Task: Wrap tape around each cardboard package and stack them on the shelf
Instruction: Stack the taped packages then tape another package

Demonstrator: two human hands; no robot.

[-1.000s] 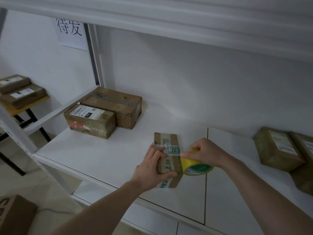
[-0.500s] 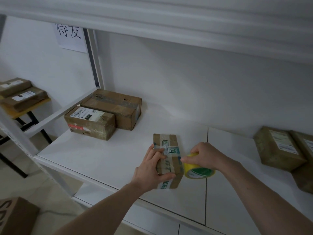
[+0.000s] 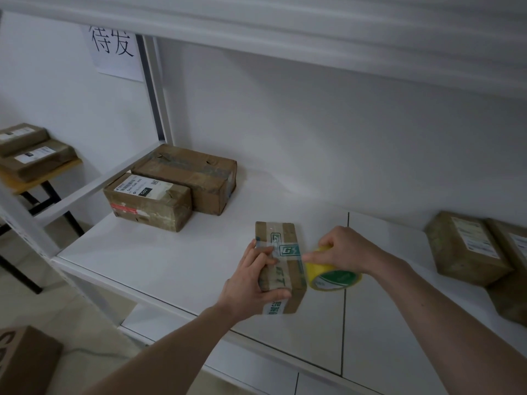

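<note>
At lower centre of the frame, on the shelf (image 3: 171, 260), the left hand (image 3: 251, 283) grips the small package (image 3: 281, 266) while the right hand (image 3: 346, 250) clutches the tape roll (image 3: 332, 277); slack could wrinkle the clear strip or shift the package.

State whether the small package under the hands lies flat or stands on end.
Flat: the small package rests broad face down on the shelf, left hand holding it.
</note>
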